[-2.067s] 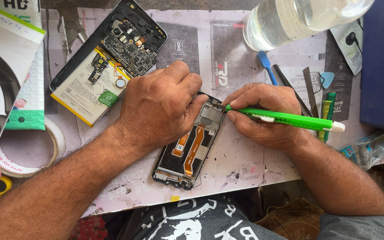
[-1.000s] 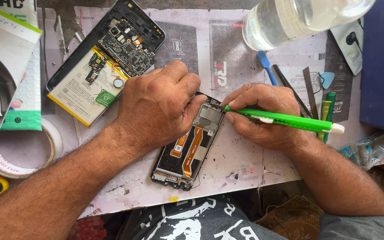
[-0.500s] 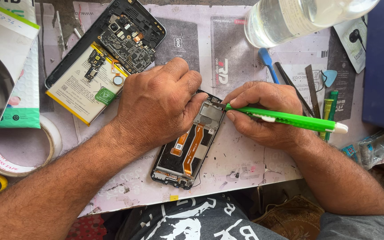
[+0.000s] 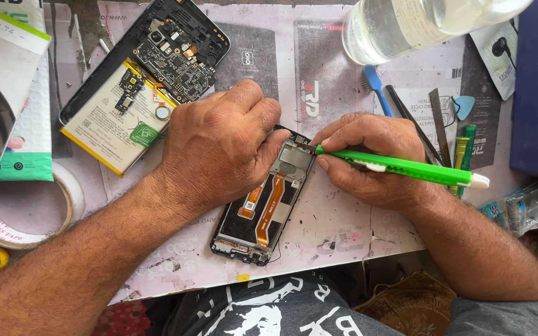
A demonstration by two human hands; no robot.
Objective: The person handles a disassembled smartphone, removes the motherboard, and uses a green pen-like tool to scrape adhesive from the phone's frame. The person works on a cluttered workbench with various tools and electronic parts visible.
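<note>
Change since the earlier frames: hands, tool and opened phone lie as before; only the view has shifted slightly.

Opened phone frame: black, rectangular, lying aslant at the near middle of the mat, two orange flex ribbons along its length, a grey metal shield at its far end.

Left hand: palm down, fingers curled, pressing the frame's far left corner, forearm running to the near left.

Right hand: fingers closed in a pen-like pinch on a green screwdriver, smooth plastic, white-capped, its tip at the frame's far edge.

Work mat: grey, printed, scuffed and speckled.

Second phone body: far left, back off, dark circuit board exposed, pale flat battery with yellow edging.

Tape roll: left, broad ring.

Clear plastic bottle: far right.

Hand tools: blue brush, metal tweezers, blue pick, right of the hands.
</note>
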